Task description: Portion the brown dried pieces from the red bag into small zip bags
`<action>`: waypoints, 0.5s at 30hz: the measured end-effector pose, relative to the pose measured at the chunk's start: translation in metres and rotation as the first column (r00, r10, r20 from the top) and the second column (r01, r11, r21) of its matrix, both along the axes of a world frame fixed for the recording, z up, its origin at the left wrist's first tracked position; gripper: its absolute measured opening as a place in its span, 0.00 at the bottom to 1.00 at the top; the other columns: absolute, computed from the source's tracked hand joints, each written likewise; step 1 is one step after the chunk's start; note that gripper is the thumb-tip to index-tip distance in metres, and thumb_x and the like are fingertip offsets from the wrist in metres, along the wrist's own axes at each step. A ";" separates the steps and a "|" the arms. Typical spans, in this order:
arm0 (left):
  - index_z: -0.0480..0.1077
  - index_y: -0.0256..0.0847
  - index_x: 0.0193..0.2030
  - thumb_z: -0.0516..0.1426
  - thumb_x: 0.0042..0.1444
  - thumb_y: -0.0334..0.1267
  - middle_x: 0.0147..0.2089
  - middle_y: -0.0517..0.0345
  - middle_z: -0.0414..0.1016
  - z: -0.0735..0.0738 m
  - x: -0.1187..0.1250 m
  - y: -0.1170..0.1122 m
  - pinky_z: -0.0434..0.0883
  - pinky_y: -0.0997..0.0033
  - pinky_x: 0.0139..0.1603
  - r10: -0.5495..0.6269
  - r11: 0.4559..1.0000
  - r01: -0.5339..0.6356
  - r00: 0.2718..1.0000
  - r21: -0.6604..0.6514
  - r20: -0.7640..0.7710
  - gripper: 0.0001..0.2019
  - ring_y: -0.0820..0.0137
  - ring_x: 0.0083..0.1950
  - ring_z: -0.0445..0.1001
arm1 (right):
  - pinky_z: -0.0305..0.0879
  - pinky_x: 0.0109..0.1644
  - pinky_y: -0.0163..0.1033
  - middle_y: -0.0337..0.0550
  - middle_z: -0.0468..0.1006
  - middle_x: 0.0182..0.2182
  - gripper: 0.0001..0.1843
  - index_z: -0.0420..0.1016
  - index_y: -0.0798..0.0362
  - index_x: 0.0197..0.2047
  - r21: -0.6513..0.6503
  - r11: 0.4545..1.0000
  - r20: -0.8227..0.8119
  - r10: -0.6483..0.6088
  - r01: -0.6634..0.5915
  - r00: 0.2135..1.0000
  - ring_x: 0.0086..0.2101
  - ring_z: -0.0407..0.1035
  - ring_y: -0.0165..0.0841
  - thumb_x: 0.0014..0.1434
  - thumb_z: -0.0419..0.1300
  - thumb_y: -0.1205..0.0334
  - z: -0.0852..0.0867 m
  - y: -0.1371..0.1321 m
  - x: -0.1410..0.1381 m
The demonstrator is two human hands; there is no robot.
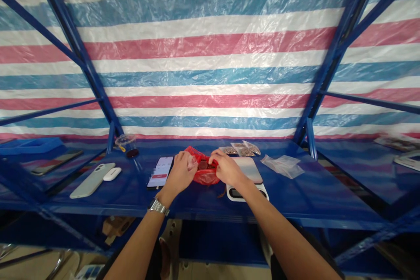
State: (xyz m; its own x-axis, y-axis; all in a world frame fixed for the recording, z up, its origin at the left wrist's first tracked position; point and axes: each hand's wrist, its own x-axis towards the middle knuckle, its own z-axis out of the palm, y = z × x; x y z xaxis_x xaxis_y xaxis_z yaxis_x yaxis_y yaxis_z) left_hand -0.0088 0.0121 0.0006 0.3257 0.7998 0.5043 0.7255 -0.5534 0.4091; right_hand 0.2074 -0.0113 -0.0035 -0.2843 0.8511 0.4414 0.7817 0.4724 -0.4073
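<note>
A red plastic bag (pixel 204 176) with small brown pieces inside lies on the blue shelf (pixel 311 192), in front of me. My left hand (pixel 181 171), with a metal watch on the wrist, grips the bag's left edge with curled fingers. My right hand (pixel 225 167) pinches the bag's right edge, above a white kitchen scale (pixel 250 170). Both hands hold the bag's mouth apart.
A lit phone (pixel 160 171) lies left of the bag, with a pale phone case (pixel 92 180) and a white earbud case (pixel 112 173) further left. Small filled packets (pixel 243 149) and empty clear bags (pixel 282 165) lie behind and right of the scale. A striped tarp backs the blue rack.
</note>
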 end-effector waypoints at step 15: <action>0.69 0.43 0.36 0.50 0.52 0.19 0.43 0.49 0.67 0.005 0.004 -0.003 0.68 0.58 0.50 0.182 0.977 -0.173 0.981 0.127 -0.066 0.15 0.57 0.48 0.64 | 0.58 0.61 0.53 0.51 0.57 0.72 0.49 0.52 0.55 0.75 0.162 0.975 0.165 -0.176 0.150 0.970 0.59 0.60 0.48 0.49 0.49 0.82 0.004 0.005 -0.004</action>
